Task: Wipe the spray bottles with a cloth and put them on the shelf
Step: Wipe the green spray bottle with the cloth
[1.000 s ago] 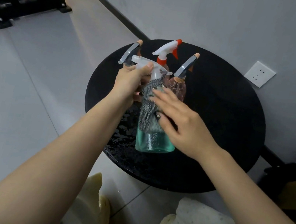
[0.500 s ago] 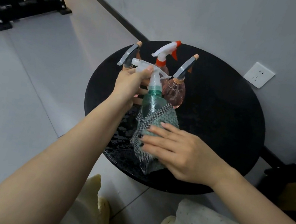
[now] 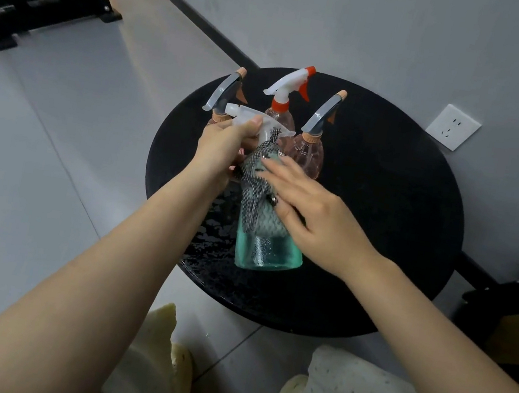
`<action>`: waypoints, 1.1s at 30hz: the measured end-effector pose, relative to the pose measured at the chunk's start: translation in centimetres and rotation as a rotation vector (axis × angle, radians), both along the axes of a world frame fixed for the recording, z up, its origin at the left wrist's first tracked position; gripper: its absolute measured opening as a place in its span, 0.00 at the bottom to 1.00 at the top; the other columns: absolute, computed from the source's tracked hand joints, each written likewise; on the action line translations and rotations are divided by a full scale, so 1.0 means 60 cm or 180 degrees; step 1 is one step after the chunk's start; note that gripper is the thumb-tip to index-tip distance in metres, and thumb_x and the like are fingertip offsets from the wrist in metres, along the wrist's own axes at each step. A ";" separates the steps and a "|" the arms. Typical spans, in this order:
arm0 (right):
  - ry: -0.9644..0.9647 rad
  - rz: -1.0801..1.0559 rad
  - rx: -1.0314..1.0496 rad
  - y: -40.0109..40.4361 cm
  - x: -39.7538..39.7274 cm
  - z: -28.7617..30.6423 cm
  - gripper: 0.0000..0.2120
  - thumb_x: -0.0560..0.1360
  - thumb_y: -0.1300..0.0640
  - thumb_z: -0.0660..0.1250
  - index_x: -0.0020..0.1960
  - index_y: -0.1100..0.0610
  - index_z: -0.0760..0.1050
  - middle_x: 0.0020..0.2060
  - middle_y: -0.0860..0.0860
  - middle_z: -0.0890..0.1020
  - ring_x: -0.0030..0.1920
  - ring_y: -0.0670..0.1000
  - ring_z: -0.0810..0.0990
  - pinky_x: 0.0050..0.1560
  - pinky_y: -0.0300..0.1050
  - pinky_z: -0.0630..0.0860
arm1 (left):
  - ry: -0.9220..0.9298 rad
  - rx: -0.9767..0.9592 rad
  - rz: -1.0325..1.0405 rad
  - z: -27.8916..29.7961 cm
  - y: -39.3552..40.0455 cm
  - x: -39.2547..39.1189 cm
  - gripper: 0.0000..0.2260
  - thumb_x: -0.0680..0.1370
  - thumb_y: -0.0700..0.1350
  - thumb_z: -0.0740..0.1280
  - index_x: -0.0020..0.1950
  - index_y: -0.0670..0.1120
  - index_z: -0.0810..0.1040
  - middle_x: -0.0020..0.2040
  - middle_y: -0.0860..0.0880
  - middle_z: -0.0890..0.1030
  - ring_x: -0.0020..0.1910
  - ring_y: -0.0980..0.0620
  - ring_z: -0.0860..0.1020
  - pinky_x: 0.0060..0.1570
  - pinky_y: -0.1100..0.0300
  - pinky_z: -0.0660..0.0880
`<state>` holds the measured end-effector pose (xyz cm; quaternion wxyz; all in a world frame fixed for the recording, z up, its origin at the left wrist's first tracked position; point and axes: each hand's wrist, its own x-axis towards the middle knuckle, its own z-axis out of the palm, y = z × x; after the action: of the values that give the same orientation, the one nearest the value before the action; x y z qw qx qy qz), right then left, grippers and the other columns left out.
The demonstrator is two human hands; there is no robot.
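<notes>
My right hand [image 3: 313, 215] has moved up the bottle since half a second ago: it was low, near the base, and now it presses the cloth [image 3: 259, 179] against the shoulder and upper body. The fingers are straight and lie flat on the cloth, and the thumb goes under its lower edge. The cloth is grey with a woven pattern and it reaches up to the neck under the trigger.

My left hand [image 3: 225, 145] grips the white spray head [image 3: 256, 121] of the green bottle [image 3: 264, 244], with fingers curled round the neck and thumb on top. The green bottle stands on the black round table [image 3: 384, 216], near its front edge, a little tilted. Its lower part is bare and has drops on it. The table surface on the left of the bottle is wet.

Behind it stand three pink bottles: one with grey trigger [image 3: 223, 95] on the left, partly hidden by my left hand, one with white and orange trigger [image 3: 284, 95] in the middle, one with grey trigger [image 3: 310, 146] on the right. A wall socket [image 3: 452, 126] is on the wall at right.
</notes>
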<state>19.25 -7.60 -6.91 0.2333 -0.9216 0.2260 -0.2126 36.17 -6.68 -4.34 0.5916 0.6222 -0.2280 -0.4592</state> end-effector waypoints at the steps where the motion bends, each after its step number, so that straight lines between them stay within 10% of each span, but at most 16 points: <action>1: 0.0062 0.0136 -0.0172 0.006 -0.008 -0.001 0.20 0.80 0.56 0.54 0.70 0.56 0.67 0.71 0.48 0.67 0.74 0.47 0.57 0.72 0.46 0.59 | 0.0014 -0.0022 -0.0005 0.001 0.000 0.001 0.12 0.77 0.45 0.65 0.35 0.47 0.71 0.20 0.57 0.72 0.17 0.61 0.67 0.20 0.72 0.62; 11: 0.0337 0.1041 -0.1357 0.039 -0.079 -0.037 0.16 0.80 0.58 0.57 0.67 0.58 0.70 0.67 0.52 0.72 0.71 0.55 0.65 0.70 0.52 0.64 | -0.0081 0.0079 -0.0010 0.002 0.002 -0.001 0.09 0.78 0.46 0.64 0.40 0.44 0.75 0.23 0.55 0.75 0.19 0.59 0.72 0.21 0.66 0.70; 19: 0.0108 0.0250 -0.0360 0.004 -0.043 -0.014 0.20 0.79 0.56 0.54 0.70 0.54 0.67 0.70 0.46 0.67 0.73 0.47 0.59 0.70 0.44 0.63 | -0.0043 0.0083 -0.0157 0.000 0.003 -0.016 0.10 0.78 0.47 0.64 0.38 0.47 0.73 0.21 0.56 0.75 0.19 0.59 0.71 0.22 0.67 0.67; 24: -0.0333 -0.0357 0.0509 -0.015 -0.008 0.003 0.20 0.80 0.61 0.56 0.71 0.53 0.66 0.70 0.44 0.66 0.72 0.41 0.60 0.70 0.31 0.54 | 0.0045 0.0159 -0.0101 0.000 0.000 -0.019 0.06 0.77 0.47 0.65 0.42 0.48 0.74 0.38 0.50 0.79 0.33 0.53 0.77 0.27 0.62 0.76; 33: 0.0061 0.0543 -0.0399 0.023 -0.062 -0.012 0.19 0.80 0.58 0.56 0.70 0.57 0.67 0.70 0.50 0.68 0.74 0.51 0.58 0.72 0.48 0.60 | 0.0198 0.0116 -0.0080 0.000 -0.002 -0.005 0.10 0.78 0.48 0.64 0.38 0.46 0.73 0.22 0.56 0.74 0.17 0.59 0.70 0.20 0.70 0.65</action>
<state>15.54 -6.24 -7.61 0.1903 -0.9522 0.1352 -0.1969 35.90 -6.82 -4.36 0.5812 0.6154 -0.2090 -0.4898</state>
